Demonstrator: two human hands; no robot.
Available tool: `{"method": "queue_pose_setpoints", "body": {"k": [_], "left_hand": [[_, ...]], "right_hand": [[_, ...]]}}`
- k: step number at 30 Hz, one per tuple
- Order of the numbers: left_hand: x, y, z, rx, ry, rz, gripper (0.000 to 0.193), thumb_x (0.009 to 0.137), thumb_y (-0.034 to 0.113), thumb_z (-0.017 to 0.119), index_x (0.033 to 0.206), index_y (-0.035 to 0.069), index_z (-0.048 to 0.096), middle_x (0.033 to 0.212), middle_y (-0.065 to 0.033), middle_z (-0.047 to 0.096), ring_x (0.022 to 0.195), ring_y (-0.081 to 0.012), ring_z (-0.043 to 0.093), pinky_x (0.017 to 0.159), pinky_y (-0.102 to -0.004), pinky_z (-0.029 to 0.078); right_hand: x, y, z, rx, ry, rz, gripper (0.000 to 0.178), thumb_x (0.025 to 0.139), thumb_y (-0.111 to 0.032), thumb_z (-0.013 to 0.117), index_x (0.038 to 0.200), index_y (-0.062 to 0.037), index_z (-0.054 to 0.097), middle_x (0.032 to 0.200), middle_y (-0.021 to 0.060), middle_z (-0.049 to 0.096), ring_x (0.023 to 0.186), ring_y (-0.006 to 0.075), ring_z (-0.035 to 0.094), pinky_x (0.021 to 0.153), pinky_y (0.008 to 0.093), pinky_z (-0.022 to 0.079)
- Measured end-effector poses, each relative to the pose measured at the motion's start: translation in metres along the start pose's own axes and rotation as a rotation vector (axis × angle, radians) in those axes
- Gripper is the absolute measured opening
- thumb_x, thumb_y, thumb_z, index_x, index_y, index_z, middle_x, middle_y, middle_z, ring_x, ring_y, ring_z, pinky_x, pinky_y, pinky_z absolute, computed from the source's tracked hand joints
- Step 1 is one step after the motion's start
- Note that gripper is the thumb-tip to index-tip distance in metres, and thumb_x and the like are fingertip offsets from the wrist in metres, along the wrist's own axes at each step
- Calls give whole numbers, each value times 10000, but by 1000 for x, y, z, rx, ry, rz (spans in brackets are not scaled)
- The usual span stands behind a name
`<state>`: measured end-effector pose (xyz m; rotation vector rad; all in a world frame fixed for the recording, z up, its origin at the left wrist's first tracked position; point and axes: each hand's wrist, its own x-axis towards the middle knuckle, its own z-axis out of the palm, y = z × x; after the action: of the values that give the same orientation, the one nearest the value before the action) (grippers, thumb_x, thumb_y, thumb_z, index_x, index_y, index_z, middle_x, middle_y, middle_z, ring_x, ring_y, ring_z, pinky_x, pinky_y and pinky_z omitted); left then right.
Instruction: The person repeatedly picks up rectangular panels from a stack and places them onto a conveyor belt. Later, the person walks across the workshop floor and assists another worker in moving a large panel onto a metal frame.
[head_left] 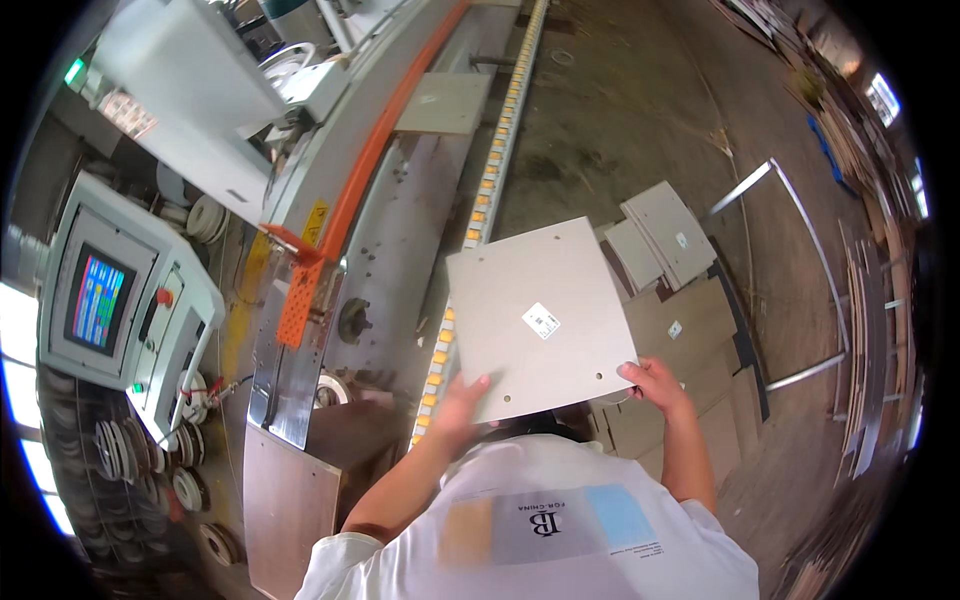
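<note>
Between my two hands is a square, light grey board (535,365) with a white label and small round holes near its corners. My left hand (458,408) grips its lower left edge, thumb on the top face. At the lower right corner, my right hand (655,384) pinches the board with the thumb above and the fingers partly hidden beneath. The board is held in front of my body, its left side over a strip of yellow rollers (433,381). To its right, several similar labelled boards (682,240) lie stacked.
On the left stands a long machine with an orange rail (378,150) and a panel (440,103) lying along it. A control console (150,290) with a lit screen is farther left, near edging rolls (190,490). A metal frame (805,372) stands on the right.
</note>
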<state>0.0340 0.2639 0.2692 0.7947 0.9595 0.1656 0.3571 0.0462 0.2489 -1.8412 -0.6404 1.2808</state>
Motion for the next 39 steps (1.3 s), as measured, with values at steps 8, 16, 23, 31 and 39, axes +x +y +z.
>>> {"method": "queue_pose_setpoints", "body": {"k": [8,16,23,31,39], "left_hand": [[4,-140,-108,102,229,513,458,1024,161,595,1437,53,428,1288,-128,590,1101,-264,644,791,-441,588],[-46,-137,-159,-436,420,339,385,1044,179,581,1377,51,437,1221,-141,615,960,-285,698,610,-449,598],[-61,-147,-206,-589,637,316,387,1072,217,533,1427,127,410,1313,-124,577,1136,-302,650,772,-510,593],[-44,-135,-243,-816,739,235,475,1036,445,583,1391,148,477,1429,-78,511,1281,-340,525,944,-652,504],[13,-98,-233,-801,797,184,553,1024,472,585,1474,182,447,1502,-79,445,1366,-364,443,1026,-719,403]], "right_hand": [[22,-29,77,-773,203,-312,651,942,-495,711,580,-43,413,532,69,316,523,143,306,482,383,307],[34,-35,159,-439,-107,-486,390,988,-254,715,731,-13,546,626,62,517,621,107,465,562,319,423],[68,19,167,-265,-266,-178,599,976,-275,726,1470,-30,493,1382,160,628,1325,262,590,1047,389,513],[68,108,139,-420,-246,-15,597,950,-397,742,1410,-56,573,1302,119,673,1272,251,611,1052,397,497],[51,254,91,-263,-230,153,444,925,-430,761,1158,-56,699,1002,79,724,945,168,651,864,337,532]]}}
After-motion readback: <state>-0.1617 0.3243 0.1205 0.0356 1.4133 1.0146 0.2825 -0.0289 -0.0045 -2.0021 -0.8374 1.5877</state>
